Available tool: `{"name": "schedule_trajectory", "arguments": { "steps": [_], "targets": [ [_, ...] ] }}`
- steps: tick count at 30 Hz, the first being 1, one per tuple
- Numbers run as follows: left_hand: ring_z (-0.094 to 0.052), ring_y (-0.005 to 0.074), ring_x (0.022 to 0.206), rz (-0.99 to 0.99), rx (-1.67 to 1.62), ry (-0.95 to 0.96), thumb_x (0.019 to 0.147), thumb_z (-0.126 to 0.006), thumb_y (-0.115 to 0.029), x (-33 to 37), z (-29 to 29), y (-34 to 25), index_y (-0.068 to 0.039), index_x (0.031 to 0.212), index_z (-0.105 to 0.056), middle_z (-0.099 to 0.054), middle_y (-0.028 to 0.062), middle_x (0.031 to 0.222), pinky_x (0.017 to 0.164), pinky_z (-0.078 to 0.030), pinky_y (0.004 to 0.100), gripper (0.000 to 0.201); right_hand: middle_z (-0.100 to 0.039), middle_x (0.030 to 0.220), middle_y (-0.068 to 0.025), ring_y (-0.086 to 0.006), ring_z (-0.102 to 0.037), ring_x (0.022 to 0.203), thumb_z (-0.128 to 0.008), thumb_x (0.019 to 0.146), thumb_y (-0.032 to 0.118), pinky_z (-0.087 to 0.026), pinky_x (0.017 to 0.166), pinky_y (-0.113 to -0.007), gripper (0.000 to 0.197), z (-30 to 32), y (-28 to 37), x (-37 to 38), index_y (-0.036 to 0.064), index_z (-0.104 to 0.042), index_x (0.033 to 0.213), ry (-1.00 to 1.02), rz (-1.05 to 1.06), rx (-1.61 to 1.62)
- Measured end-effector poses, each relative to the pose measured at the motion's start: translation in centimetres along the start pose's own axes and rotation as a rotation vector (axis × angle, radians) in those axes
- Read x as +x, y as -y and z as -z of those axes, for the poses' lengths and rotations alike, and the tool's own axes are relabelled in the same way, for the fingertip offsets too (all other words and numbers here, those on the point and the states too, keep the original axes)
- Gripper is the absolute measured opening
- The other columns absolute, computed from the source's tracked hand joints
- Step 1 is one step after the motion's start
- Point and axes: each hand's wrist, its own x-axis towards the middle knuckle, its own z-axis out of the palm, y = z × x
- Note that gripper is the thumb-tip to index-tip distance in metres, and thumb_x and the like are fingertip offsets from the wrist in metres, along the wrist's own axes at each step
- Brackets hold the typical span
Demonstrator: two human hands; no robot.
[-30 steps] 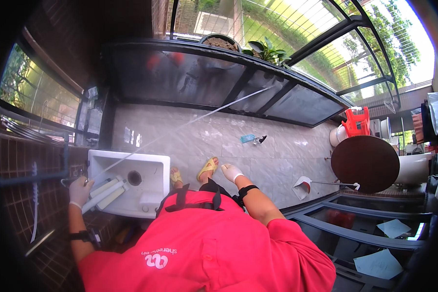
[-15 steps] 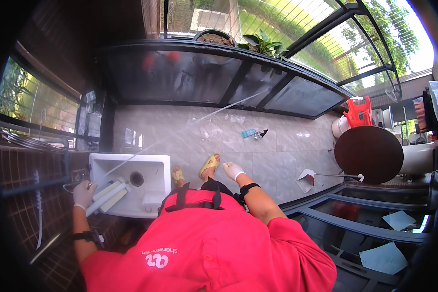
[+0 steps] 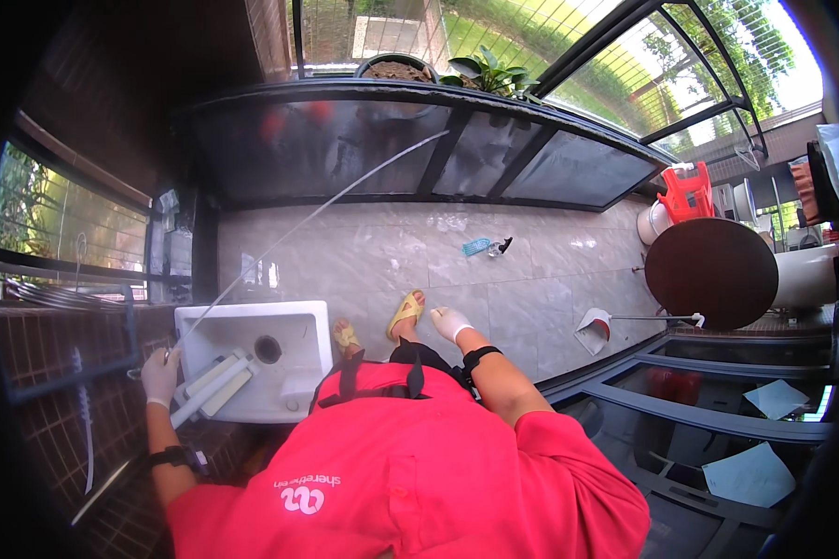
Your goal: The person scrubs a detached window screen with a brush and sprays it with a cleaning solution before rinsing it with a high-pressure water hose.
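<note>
Left hand (image 3: pixel 161 375), gloved: at the sink's (image 3: pixel 261 309) 9 o'clock, fingers bent over a metal tap (image 3: pixel 166 354); whether clasping or merely pressing, I cannot tell from my remote station. Right hand (image 3: pixel 450 323), 3 o'clock: loose fist, nothing visible held. Pale bars (image 3: pixel 216 387): in the sink, 8 o'clock. Water jet (image 3: pixel 345 190), apparently: tap toward 2 o'clock, far end over dark-framed glass panels (image 3: pixel 573 168). I judge steady finger pressure best for a narrow stream.

Around you spreads a glossy grey tiled floor (image 3: pixel 541 298), with dark-framed panels (image 3: pixel 345 149) along its far edge. Brown tiled walling (image 3: pixel 42 373) flanks your left; bright daylight enters through barred windows (image 3: pixel 615 112) beyond the panels.
</note>
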Motion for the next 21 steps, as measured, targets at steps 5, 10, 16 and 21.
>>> {"name": "schedule_trajectory", "arguments": {
  "steps": [5,10,16,21],
  "targets": [
    [-0.057,0.0376,0.070,-0.015,-0.099,-0.046,0.086,-0.062,-0.029,-0.3,-0.2,0.3,0.000,0.075,-0.056,-0.058,0.0191,0.073,0.064,-0.042,0.0442,0.031,-0.056,0.120,-0.0241,-0.0392,-0.051,0.114,-0.038,0.092,0.037,-0.039,0.098,-0.043,0.047,-0.2,-0.2,0.0,0.0026,-0.059,0.117,-0.024,-0.002,-0.005],
    [-0.056,0.0356,0.066,-0.023,-0.075,-0.081,0.087,-0.061,-0.027,-1.1,1.5,-1.6,0.000,0.074,-0.054,-0.056,0.0176,0.070,0.061,-0.041,0.0431,0.031,-0.054,0.124,-0.0252,-0.0389,-0.050,0.117,-0.036,0.092,0.037,-0.038,0.100,-0.044,0.050,0.3,0.6,-0.1,0.0026,-0.057,0.121,0.017,-0.010,-0.017],
    [-0.056,0.0351,0.066,-0.049,-0.107,-0.094,0.086,-0.062,-0.026,-1.3,1.0,-0.4,0.000,0.074,-0.054,-0.057,0.0173,0.070,0.060,-0.041,0.0426,0.030,-0.055,0.122,-0.0245,-0.0387,-0.050,0.116,-0.037,0.093,0.037,-0.038,0.099,-0.043,0.049,0.5,1.5,0.3,0.0013,-0.059,0.118,0.012,0.018,-0.026],
    [-0.055,0.0363,0.067,-0.094,-0.083,-0.106,0.084,-0.064,-0.025,-1.5,0.6,0.1,0.000,0.074,-0.053,-0.057,0.0176,0.070,0.061,-0.041,0.0434,0.029,-0.055,0.121,-0.0252,-0.0388,-0.051,0.115,-0.037,0.093,0.037,-0.039,0.098,-0.043,0.049,1.0,2.6,0.0,0.0003,-0.058,0.118,0.022,0.046,-0.049]
  ]
}}
